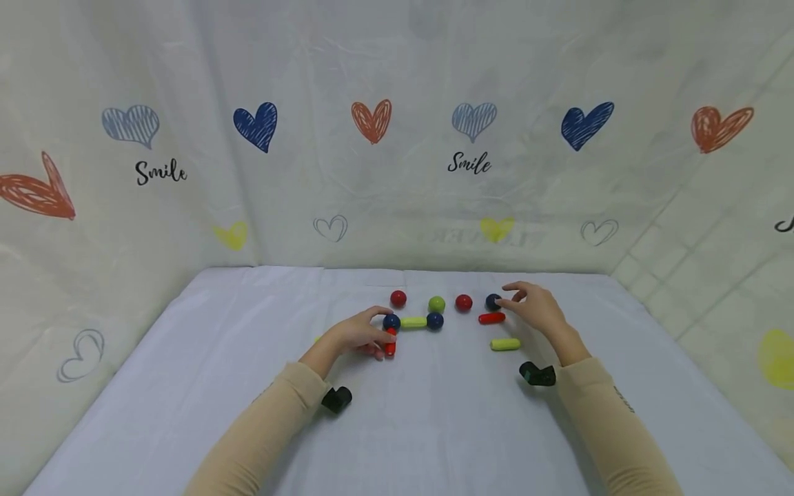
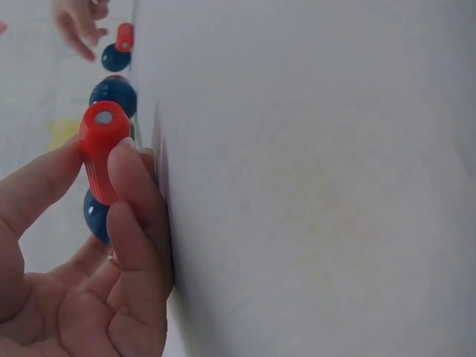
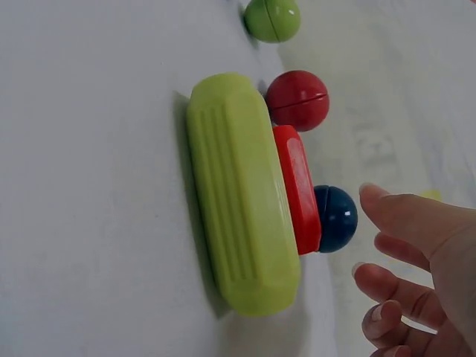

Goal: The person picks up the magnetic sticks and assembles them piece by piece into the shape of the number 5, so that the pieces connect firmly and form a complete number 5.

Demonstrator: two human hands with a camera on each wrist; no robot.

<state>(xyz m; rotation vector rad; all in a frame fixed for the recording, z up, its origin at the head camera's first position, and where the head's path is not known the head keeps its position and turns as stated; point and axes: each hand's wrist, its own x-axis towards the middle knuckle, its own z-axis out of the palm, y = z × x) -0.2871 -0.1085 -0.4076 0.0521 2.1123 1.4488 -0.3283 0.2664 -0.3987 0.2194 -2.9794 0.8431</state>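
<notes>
On a white, faintly creased cloth [image 1: 459, 413], nearest the person, a yellow-green rod with bevelled ends and lengthwise ribs [image 1: 505, 344] lies left to right. Beyond it and to the left, the left hand [image 1: 360, 331] pinches a red ribbed rod [image 2: 101, 169] between thumb and fingers; its long axis runs near to far, one flat end bearing a small grey disc, the far end at a glossy dark-blue ball [image 1: 391, 322]. From this ball a pale yellow-green bar [image 1: 413, 322] extends rightward to a second dark-blue ball [image 1: 435, 321]. Farther right, a red faceted rod [image 1: 492, 318] lies nearly crosswise. Behind it, the right hand [image 1: 536, 308], fingers spread and gripping nothing, is just beside a smooth navy ball [image 1: 493, 302]. Rearmost are two shiny red balls [image 1: 463, 303], one seamed green ball [image 1: 437, 304], and a heart-printed backdrop [image 1: 409, 200].
</notes>
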